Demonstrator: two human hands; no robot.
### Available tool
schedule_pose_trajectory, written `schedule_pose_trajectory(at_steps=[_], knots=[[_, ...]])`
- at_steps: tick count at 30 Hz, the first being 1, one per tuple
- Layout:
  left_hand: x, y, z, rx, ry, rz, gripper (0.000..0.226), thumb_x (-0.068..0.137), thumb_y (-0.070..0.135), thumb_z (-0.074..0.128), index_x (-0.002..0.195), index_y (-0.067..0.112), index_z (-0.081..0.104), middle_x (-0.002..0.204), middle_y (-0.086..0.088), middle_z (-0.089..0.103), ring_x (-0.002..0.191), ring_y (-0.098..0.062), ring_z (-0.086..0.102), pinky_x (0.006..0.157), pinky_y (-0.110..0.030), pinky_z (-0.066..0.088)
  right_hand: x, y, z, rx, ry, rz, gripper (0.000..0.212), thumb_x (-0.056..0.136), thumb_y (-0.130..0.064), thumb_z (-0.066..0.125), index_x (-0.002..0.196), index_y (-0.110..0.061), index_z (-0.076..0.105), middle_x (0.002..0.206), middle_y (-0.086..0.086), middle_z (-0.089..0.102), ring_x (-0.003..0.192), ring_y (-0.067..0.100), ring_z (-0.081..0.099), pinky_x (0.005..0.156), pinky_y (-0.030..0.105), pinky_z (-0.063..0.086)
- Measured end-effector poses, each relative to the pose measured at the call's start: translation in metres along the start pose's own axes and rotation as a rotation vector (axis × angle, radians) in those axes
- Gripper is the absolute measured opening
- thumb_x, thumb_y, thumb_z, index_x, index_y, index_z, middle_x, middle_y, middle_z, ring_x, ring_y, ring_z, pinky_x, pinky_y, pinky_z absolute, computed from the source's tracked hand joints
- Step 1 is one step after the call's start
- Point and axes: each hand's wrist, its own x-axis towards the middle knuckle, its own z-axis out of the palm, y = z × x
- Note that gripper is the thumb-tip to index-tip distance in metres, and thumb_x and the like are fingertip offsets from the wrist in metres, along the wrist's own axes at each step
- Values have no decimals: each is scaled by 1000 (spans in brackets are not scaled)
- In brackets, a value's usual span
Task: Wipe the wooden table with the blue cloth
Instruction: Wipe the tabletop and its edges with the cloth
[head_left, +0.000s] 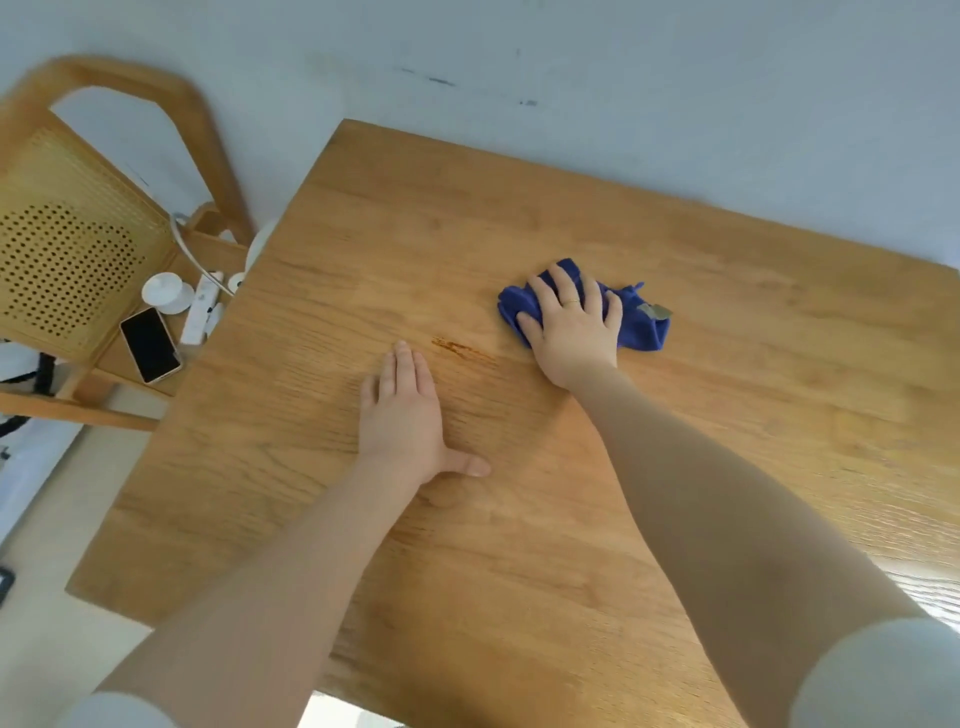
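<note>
Right hand (574, 325) lies palm-down on the blue cloth (641, 325), fingers (561, 283) spread flat, pressing rather than pinching it. Cloth sits bunched on the wooden surface (519, 519), toward the far right, its long axis running left–right. Left hand (405, 415) rests open and flat on bare wood, holding nothing. A brown streak (460, 348) lies between the hands, just left of the cloth; right hand is nearer. Likely next stroke: leftward and toward the body.

No readable text, brand, number or sign appeared anywhere. A small grey tag (655, 310) was sewn to the blue cloth (641, 327), but it was too blurred to read. The phone (150, 344) screen was dark and blank.
</note>
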Motion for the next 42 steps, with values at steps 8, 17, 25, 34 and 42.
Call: schedule_pose_trajectory(at_steps=[8, 17, 25, 34, 42], knots=[[-5, -1, 1, -48, 40, 13, 142, 52, 78, 64, 147, 4, -12, 156, -13, -17, 145, -25, -10, 118, -41, 3, -89, -39, 17, -99, -88, -439, 56, 89, -51, 21, 138, -30, 38, 150, -4, 33, 139, 31, 26, 110, 53, 17], [0, -16, -3, -67, 44, 66, 133, 58, 70, 68, 148, 9, -8, 157, -6, -15, 145, -20, -5, 117, -34, 2, 7, -35, 7, -48, 6, -276, 48, 96, -49, 28, 142, -34, 28, 155, -8, 18, 143, 25, 8, 113, 49, 1], [0, -33, -9, -106, 61, 87, 113, 70, 60, 67, 150, 14, 2, 158, 2, -7, 145, -17, 1, 117, -34, 8, -44, -44, 10, -33, -49, -381, 52, 95, -47, 32, 144, -32, 23, 156, -8, 14, 143, 25, 5, 112, 49, 0], [6, -42, -7, -16, 79, -82, 137, 54, 82, 57, 148, 9, -11, 156, -12, -14, 145, -24, -11, 118, -42, -3, -47, -41, 9, -92, -83, -532, 51, 94, -50, 30, 143, -37, 26, 155, -10, 17, 143, 24, 10, 113, 47, 1], [7, -55, -5, -51, 83, 24, 130, 60, 83, 51, 148, 10, -9, 156, -12, -13, 145, -24, -5, 118, -36, 1, 24, -44, 4, -36, -21, -173, 48, 97, -48, 27, 144, -34, 24, 156, -9, 14, 144, 26, 3, 113, 51, 0]])
